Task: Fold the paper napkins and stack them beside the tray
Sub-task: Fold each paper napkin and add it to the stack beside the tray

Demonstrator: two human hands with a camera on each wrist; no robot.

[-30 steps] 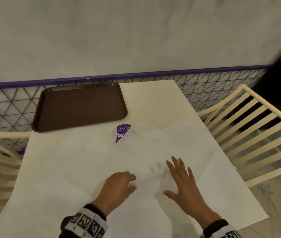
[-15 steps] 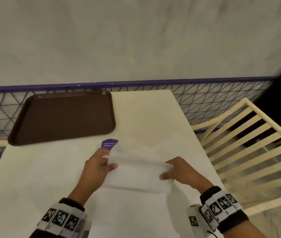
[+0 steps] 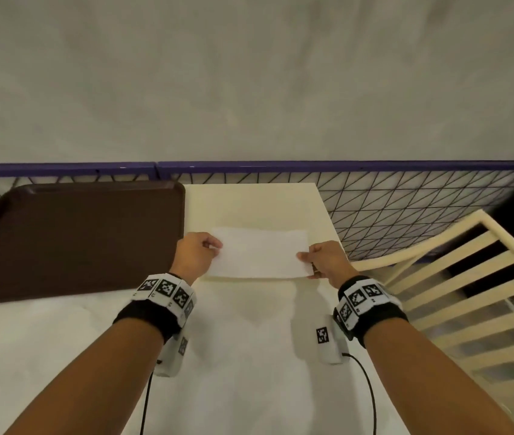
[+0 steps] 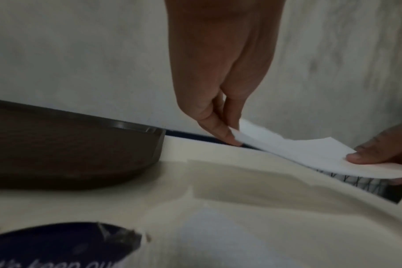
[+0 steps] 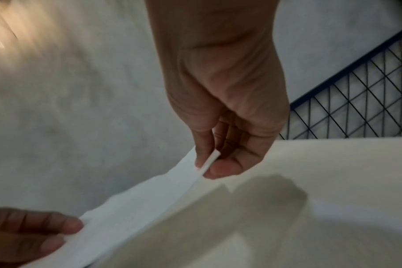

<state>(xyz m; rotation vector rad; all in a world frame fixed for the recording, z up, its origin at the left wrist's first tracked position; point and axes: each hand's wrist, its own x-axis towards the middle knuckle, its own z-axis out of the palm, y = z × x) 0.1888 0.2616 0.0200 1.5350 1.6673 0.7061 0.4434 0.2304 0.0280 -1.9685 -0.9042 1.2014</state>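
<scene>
White napkin (image 3: 260, 252), dark brown tray (image 3: 73, 240), cream table (image 3: 249, 202), purple-railed black diamond-mesh fence (image 3: 406, 196)

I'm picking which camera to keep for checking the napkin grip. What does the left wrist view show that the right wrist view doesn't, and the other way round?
Only the left wrist view shows the brown tray and a dark purple printed sticker on the table.

Only the right wrist view shows the napkin's layered edge pinched between the right hand's thumb and fingers.

Both show the folded napkin held above the table, the left hand gripping its other end, the wire fence and the grey wall.
</scene>
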